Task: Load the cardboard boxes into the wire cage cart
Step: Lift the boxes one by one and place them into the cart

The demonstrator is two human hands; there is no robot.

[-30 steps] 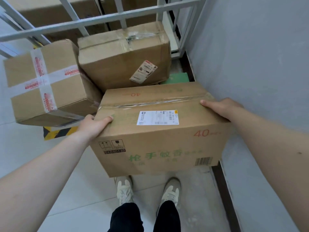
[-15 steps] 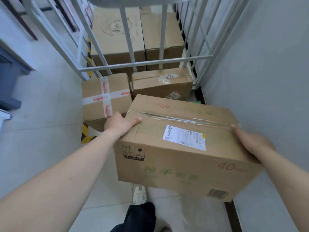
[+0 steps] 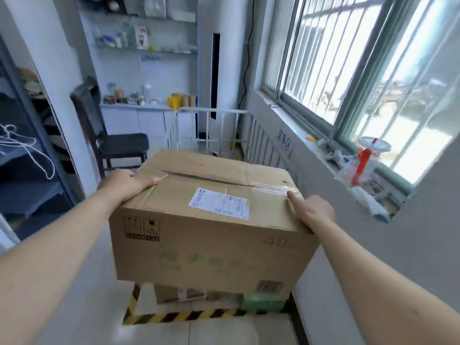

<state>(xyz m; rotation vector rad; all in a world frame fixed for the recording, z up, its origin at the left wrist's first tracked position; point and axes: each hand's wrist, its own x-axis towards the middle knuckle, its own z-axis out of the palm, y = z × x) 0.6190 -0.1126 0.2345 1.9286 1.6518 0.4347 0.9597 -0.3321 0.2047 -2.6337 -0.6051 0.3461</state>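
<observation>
I hold a large cardboard box [image 3: 209,235] with a white shipping label and green print in front of my chest. My left hand [image 3: 124,184] grips its upper left edge, thumb on the top flap. My right hand [image 3: 313,214] grips the upper right corner, thumb on the taped seam. The white wire cage cart [image 3: 251,130] stands straight behind the box along the window wall; only its far rail and right side bars show. Under the held box peeks another cardboard box [image 3: 174,293] on the floor, mostly hidden.
A dark chair [image 3: 112,140] stands left of the cart. A dark shelf unit [image 3: 22,170] lines the left edge. Yellow-black hazard tape [image 3: 184,316] marks the floor below the box. The window sill [image 3: 353,165] on the right carries clutter. A green object [image 3: 263,301] lies beside the floor box.
The box has been lifted from knee height up to chest height and my view has swung up from the floor to the room. Both hands keep their grip on its sides.
</observation>
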